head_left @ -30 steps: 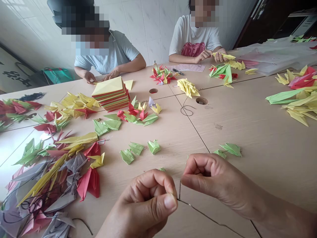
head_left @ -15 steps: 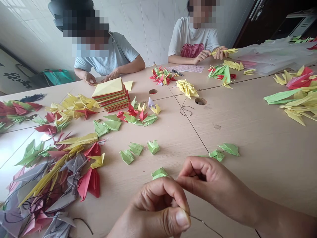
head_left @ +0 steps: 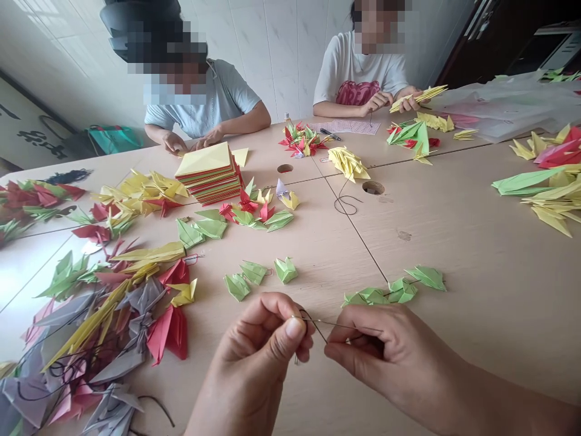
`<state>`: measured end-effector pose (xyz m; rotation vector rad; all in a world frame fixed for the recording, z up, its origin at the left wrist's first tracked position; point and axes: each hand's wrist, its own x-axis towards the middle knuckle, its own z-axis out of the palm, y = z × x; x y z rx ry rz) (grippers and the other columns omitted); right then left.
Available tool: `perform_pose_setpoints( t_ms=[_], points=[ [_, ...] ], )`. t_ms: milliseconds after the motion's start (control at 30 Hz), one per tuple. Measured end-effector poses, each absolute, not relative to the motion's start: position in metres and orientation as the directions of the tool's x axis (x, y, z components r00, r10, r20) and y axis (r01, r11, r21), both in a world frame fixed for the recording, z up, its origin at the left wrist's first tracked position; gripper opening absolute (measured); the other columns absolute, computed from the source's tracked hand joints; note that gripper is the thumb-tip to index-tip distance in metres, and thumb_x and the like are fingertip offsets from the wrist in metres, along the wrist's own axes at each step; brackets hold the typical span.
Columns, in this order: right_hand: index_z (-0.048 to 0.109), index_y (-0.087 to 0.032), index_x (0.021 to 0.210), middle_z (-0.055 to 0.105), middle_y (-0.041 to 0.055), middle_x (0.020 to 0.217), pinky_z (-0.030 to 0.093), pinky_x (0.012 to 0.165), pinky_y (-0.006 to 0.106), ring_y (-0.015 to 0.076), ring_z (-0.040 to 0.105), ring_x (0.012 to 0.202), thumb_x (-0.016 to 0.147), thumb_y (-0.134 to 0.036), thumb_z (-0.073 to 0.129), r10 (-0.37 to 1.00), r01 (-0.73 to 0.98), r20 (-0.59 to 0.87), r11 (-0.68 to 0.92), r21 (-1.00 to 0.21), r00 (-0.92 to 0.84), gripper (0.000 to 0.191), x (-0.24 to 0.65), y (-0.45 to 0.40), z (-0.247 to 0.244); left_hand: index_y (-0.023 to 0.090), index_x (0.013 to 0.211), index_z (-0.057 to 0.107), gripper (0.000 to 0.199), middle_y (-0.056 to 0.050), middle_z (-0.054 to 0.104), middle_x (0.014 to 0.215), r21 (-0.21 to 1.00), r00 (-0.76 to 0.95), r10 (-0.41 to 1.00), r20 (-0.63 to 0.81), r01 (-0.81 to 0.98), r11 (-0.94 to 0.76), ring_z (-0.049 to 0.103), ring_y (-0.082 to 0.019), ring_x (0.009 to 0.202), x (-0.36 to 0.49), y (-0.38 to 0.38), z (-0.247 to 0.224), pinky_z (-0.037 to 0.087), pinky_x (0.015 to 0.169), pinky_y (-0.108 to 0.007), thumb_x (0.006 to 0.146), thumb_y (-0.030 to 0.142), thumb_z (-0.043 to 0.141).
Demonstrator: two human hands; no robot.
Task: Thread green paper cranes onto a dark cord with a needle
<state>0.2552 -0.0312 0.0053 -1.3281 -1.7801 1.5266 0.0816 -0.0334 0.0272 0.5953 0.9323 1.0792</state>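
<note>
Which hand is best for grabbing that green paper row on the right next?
Probably the right hand: the row of green folded papers lies just beyond its knuckles, while the left hand is farther away. Both pinch dark thread, though, so the right may need to let go first.

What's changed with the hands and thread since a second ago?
The left hand has moved forward and slightly left; the right hand has come slightly back. Instead of trailing toward the lower right, the thin strand runs between the hands, crossed by dark thread. Both hands still pinch; the paper stack stays put.
</note>
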Motion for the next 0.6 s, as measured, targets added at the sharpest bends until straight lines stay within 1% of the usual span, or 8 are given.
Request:
perform_pose_setpoints(
  t_ms=[67, 133, 200, 267, 300, 400, 500, 600],
  points=[
    [0.056, -0.022, 0.069, 0.043, -0.0057, 0.056, 0.03, 0.046, 0.02, 0.0084, 0.037, 0.051, 0.09, -0.036, 0.052, 0.868, 0.397, -0.196, 0.002, -0.918, -0.456, 0.026, 0.255, -0.032, 0.007, 0.018, 0.068, 0.065, 0.013, 0.002, 0.059, 0.064, 0.86, 0.073, 0.948, -0.309, -0.404, 0.312, 0.049, -0.01, 0.062, 0.08, -0.033, 0.028, 0.042, 0.06, -0.018, 0.073, 0.022, 0.076],
    [0.055, -0.022, 0.068, 0.044, -0.0058, 0.055, 0.031, 0.046, 0.02, 0.0083, 0.037, 0.05, 0.09, -0.034, 0.054, 0.882, 0.408, -0.115, 0.093, -0.908, -0.457, 0.024, 0.256, -0.032, 0.009, 0.019, 0.069, 0.064, 0.013, 0.003, 0.057, 0.065, 0.904, 0.007, 0.964, -0.266, -0.346, 0.252, 0.048, -0.01, 0.064, 0.078, -0.032, 0.027, 0.041, 0.061, -0.017, 0.075, 0.024, 0.075],
    [0.055, -0.023, 0.069, 0.046, -0.0053, 0.055, 0.031, 0.045, 0.021, 0.0086, 0.039, 0.049, 0.089, -0.032, 0.055, 0.899, 0.406, -0.023, 0.174, -0.897, -0.437, 0.022, 0.258, -0.032, 0.011, 0.019, 0.069, 0.064, 0.014, 0.003, 0.056, 0.065, 0.927, -0.02, 0.973, -0.23, -0.309, 0.213, 0.047, -0.01, 0.064, 0.076, -0.031, 0.027, 0.041, 0.062, -0.016, 0.076, 0.026, 0.074],
    [0.056, -0.024, 0.072, 0.047, -0.0048, 0.055, 0.031, 0.044, 0.021, 0.009, 0.039, 0.048, 0.089, -0.033, 0.055, 0.916, 0.383, 0.035, 0.202, -0.901, -0.4, 0.02, 0.261, -0.032, 0.012, 0.02, 0.07, 0.064, 0.014, 0.003, 0.056, 0.065, 0.94, -0.008, 0.976, -0.218, -0.269, 0.208, 0.047, -0.01, 0.065, 0.073, -0.03, 0.027, 0.041, 0.062, -0.016, 0.077, 0.028, 0.073],
    [0.057, -0.024, 0.073, 0.047, -0.0047, 0.056, 0.031, 0.043, 0.021, 0.0091, 0.039, 0.048, 0.09, -0.034, 0.054, 0.926, 0.365, 0.039, 0.187, -0.912, -0.376, 0.019, 0.263, -0.033, 0.013, 0.02, 0.07, 0.064, 0.014, 0.003, 0.056, 0.066, 0.946, 0.006, 0.976, -0.216, -0.246, 0.211, 0.047, -0.01, 0.065, 0.072, -0.029, 0.027, 0.041, 0.063, -0.015, 0.078, 0.028, 0.072],
    [0.057, -0.025, 0.078, 0.043, -0.0052, 0.055, 0.031, 0.042, 0.021, 0.0096, 0.037, 0.048, 0.091, -0.038, 0.052, 0.957, 0.3, -0.012, 0.079, -0.951, -0.291, 0.019, 0.268, -0.031, 0.013, 0.02, 0.072, 0.064, 0.012, 0.003, 0.056, 0.066, 0.946, 0.055, 0.969, -0.243, -0.209, 0.249, 0.047, -0.009, 0.065, 0.07, -0.029, 0.028, 0.041, 0.063, -0.015, 0.08, 0.027, 0.071],
    [0.056, -0.025, 0.075, 0.041, -0.0053, 0.056, 0.032, 0.044, 0.02, 0.0098, 0.037, 0.05, 0.09, -0.04, 0.054, 0.97, 0.235, -0.062, -0.005, -0.972, -0.235, 0.021, 0.271, -0.024, 0.015, 0.018, 0.071, 0.064, 0.013, 0.003, 0.055, 0.065, 0.898, 0.122, 0.945, -0.304, -0.294, 0.327, 0.046, -0.009, 0.063, 0.071, -0.029, 0.031, 0.041, 0.061, -0.015, 0.079, 0.025, 0.071],
    [0.056, -0.023, 0.072, 0.043, -0.0051, 0.059, 0.033, 0.048, 0.02, 0.0095, 0.038, 0.054, 0.089, -0.039, 0.056, 0.955, 0.193, -0.139, -0.09, -0.977, -0.261, 0.023, 0.27, -0.016, 0.017, 0.017, 0.071, 0.064, 0.011, 0.002, 0.056, 0.063, 0.792, 0.242, 0.898, -0.368, -0.424, 0.439, 0.047, -0.008, 0.06, 0.072, -0.031, 0.034, 0.041, 0.058, -0.015, 0.075, 0.02, 0.075]
  ],
)
